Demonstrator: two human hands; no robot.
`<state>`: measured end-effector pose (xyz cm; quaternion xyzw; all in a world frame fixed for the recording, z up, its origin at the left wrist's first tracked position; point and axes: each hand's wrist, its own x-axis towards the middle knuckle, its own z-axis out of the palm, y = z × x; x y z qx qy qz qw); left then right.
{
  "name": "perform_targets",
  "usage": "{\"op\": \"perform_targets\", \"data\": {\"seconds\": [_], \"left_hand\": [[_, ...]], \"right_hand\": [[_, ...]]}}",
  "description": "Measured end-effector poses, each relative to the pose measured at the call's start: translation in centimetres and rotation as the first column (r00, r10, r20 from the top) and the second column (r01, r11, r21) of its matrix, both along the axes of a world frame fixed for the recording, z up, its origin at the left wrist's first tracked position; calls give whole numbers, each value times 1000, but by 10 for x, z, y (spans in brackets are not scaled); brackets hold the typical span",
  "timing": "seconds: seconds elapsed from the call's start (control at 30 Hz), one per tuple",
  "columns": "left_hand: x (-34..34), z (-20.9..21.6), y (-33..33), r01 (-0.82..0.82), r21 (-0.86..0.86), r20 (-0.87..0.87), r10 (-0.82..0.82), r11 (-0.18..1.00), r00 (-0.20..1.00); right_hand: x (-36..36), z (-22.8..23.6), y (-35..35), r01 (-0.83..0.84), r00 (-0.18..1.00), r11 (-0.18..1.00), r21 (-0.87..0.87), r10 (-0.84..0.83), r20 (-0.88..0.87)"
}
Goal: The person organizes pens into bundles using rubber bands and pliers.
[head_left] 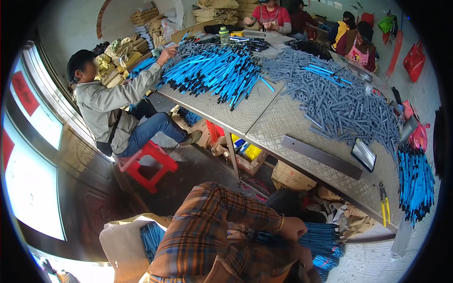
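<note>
My left hand (293,228), at the end of an orange and brown plaid sleeve with a bracelet at the wrist, is closed against a pile of thin blue rods (322,237) with dark ends. What its fingers hold, if anything, is hidden. Just below it is my right hand (306,257), in shadow and partly covered, its fingers not readable. More blue rods (152,239) stand in an open sack (118,245) to the left of my sleeve.
A metal-topped table (236,113) bears a heap of blue rods (212,70) and many grey plastic pieces (344,104). Near its front edge lie a flat metal bar (322,157), a phone (364,154) and yellow-handled pliers (384,204). A co-worker (108,99) sits on a red stool (148,165).
</note>
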<state>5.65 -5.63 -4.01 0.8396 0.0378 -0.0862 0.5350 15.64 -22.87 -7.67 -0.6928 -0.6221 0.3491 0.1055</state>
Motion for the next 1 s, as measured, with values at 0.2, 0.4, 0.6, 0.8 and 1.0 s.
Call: {"op": "perform_targets", "data": {"seconds": [0.2,0.4,0.6,0.8,1.0], "left_hand": [[-6,8,1,34,-17,44,-33,999,998],[-16,4,-6,60,151,237,-95,987,967],[-22,-2,-13,-30,317,513,-145,948,846],[-25,-1,-10,-21,333,578,-187,943,794],[-21,-2,-7,-33,374,661,-242,927,711]], "right_hand": [[-2,-10,-4,29,997,961,273,-8,-77],[-7,4,-8,73,996,981,182,-61,-70],[-1,1,-13,32,971,964,264,32,-236],[14,70,8,141,985,977,160,-155,76],[20,70,30,-107,966,860,498,-29,258]]}}
